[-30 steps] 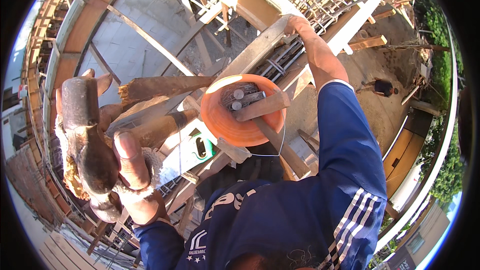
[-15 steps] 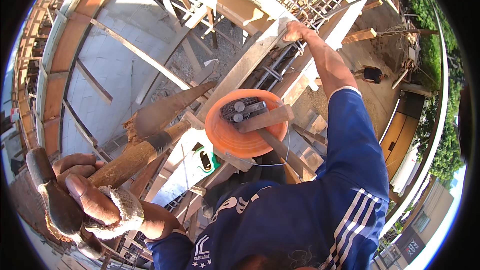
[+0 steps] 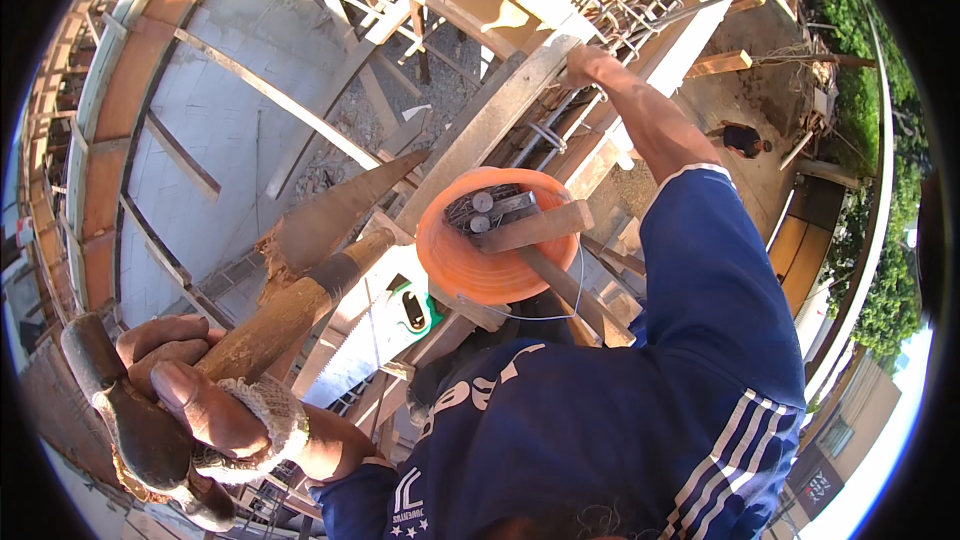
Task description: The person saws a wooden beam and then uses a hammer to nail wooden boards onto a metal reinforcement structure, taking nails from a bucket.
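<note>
In my left hand (image 3: 205, 385) is a hammer (image 3: 130, 425) with a dark metal head and a thick wooden handle. My fingers wrap round the handle close to the head, and a pale knitted cuff covers the wrist. My right arm stretches out far ahead. My right hand (image 3: 588, 67) is closed over the upper end of a long wooden board (image 3: 490, 130); its fingertips are partly hidden. Between the arms sits an orange bucket (image 3: 450, 270) containing nails (image 3: 465, 210), a short wood block (image 3: 535, 227) and two round grey-ended pieces.
Left of the bucket lies a handsaw (image 3: 375, 340) with a green and white handle. A brown tapered blade (image 3: 350, 195) is beside it. Steel rebar (image 3: 640, 25) runs beside the board. Braces (image 3: 280, 100) cross the drop at left. Another person (image 3: 743, 140) is far below at right.
My left hand and the hammer have shifted slightly right and down in the picture. The right hand stays at the board's end. The person below has moved slightly.
</note>
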### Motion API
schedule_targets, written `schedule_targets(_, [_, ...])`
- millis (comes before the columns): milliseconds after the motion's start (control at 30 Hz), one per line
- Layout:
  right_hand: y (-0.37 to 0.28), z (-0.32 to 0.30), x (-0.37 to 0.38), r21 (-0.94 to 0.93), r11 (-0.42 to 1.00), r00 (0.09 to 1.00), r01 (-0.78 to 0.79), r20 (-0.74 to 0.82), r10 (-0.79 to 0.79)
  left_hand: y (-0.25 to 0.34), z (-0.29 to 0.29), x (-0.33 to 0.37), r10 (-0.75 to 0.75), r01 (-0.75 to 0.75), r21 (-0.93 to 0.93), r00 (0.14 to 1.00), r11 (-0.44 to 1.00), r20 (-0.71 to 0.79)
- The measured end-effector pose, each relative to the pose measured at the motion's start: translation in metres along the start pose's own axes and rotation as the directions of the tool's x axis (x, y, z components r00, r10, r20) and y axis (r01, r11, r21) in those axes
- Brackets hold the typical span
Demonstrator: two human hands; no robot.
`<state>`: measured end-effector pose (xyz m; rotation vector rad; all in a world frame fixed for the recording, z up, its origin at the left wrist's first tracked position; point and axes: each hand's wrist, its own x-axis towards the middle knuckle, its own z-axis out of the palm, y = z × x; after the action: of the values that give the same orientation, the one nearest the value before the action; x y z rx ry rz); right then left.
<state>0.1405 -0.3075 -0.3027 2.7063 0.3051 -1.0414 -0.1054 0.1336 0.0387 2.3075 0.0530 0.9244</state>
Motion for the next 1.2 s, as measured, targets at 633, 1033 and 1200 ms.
schedule_targets(633, [0.075,-0.03,0.01,0.228,0.974,0.974,-0.008,0.222,-0.044,0.026,0.015,0.01,0.088,-0.086,0.095,0.996,0.992,-0.012])
schedule_targets(1033, [0.1,-0.028,0.011,0.363,0.929,0.968,0.076,0.194,-0.156,0.025,0.009,0.006,0.049,-0.044,0.211,0.999,0.976,-0.02])
schedule_targets(1200, [0.045,-0.028,0.037,-0.3,0.942,0.982,0.153,0.154,-0.11,0.032,0.015,0.001,-0.174,0.19,0.219,0.981,0.957,-0.09])
